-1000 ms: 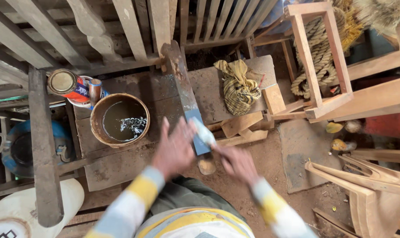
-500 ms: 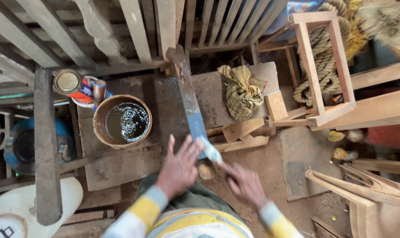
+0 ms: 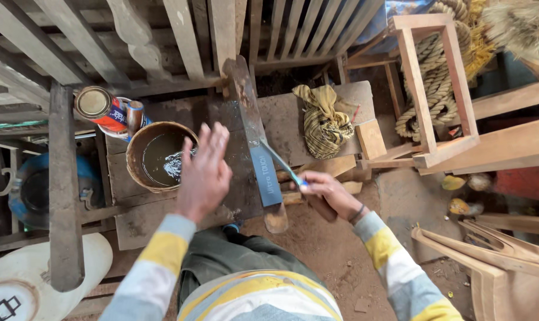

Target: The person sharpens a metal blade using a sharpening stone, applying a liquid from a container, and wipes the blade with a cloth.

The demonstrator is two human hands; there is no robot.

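While the left hand [image 3: 205,172] is hovering with its fingers spread apart and nothing in them, just above the near right rim of the brown bowl [image 3: 140,142], the right hand [image 3: 329,193] is closing tight around the handle end of a thin blue-handled blade [image 3: 281,164]. The blade is slanting up and away from that fist toward a long sharpening stone [image 3: 253,134], and its far tip is lying on or just over the stone's blue-grey near portion; whether it is actually touching cannot be told. The stone is lying lengthwise across the middle of a rough plank bench [image 3: 133,220], its far end running toward the bench's back edge under the wooden slats [image 3: 180,35] and its near end jutting past the front edge above the dirt floor [image 3: 334,255].

The bowl is sitting on the left part of the bench and is holding dark liquid with a pale glint on it. Behind it, at the bench's back left corner, a tin can [image 3: 100,107] is lying on its side, touching a smaller cylinder beside it. To the right of the stone, near the bench's back right corner, a knotted yellow striped cloth [image 3: 324,122] is resting on a lighter board, with a small wooden block [image 3: 371,138] just beside it. Farther right, off the bench, a coil of thick rope [image 3: 438,89] is hanging through an open wooden frame [image 3: 421,89].
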